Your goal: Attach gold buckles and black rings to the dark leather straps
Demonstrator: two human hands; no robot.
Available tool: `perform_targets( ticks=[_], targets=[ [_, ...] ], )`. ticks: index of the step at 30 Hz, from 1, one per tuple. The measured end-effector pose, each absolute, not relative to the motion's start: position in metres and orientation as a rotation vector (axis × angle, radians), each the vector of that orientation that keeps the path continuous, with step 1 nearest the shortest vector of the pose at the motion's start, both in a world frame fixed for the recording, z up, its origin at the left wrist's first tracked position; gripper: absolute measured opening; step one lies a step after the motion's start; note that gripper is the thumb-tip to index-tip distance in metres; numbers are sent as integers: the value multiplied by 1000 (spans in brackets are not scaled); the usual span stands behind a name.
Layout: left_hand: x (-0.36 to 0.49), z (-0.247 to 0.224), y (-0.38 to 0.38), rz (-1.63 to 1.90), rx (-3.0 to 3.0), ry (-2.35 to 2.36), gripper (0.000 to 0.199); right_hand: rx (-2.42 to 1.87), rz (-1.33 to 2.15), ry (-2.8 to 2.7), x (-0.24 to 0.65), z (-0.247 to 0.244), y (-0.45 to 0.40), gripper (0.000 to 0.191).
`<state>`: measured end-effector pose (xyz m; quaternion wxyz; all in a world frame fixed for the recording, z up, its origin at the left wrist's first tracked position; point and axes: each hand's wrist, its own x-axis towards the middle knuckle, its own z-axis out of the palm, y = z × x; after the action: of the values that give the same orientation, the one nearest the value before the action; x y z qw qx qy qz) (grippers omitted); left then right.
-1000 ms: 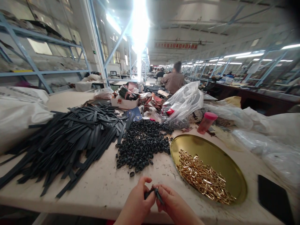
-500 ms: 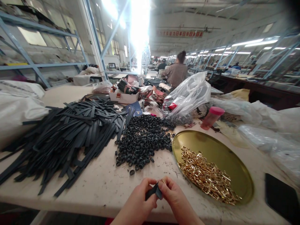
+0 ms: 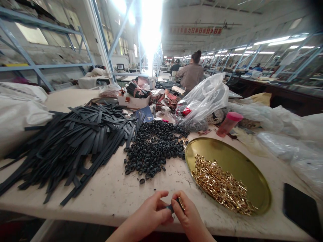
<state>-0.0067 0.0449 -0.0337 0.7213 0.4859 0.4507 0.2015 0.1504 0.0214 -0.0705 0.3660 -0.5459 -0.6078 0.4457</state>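
My left hand and my right hand meet low in the middle, over the table's front edge. A short piece of dark strap shows between them, mostly covered by fingers. The left thumb and fingers close round one end of it, with the index finger raised. Pinched in my right hand, a gold metal buckle lies against the strap; its exact fit is hidden. To the right, a gold oval tray carries a heap of similar gold buckles. Small black strap loops are piled beyond my hands.
A large heap of black strips covers the table's left side. A dark phone-like slab lies at the right edge. Behind the tray stand a pink-lidded jar and a clear plastic bag. A person sits farther back.
The strap is now more covered by my fingers, and the gold buckle shows more plainly in my right hand. My left index finger has lifted away from the strap.
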Motion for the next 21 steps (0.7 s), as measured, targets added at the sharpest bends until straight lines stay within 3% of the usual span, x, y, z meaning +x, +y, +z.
perform_targets(
  ticks=[8,16,21],
  targets=[
    [-8,-29,43,403,1080,1086,33,-1427,1081,-1479,141,-78,12,27],
    [-7,-30,25,383,1238,1012,33,-1260,1304,-1543,145,-59,-4,28],
    [-7,-23,23,452,1309,976,28,-1214,1309,-1392,138,-50,-11,38]
  ],
)
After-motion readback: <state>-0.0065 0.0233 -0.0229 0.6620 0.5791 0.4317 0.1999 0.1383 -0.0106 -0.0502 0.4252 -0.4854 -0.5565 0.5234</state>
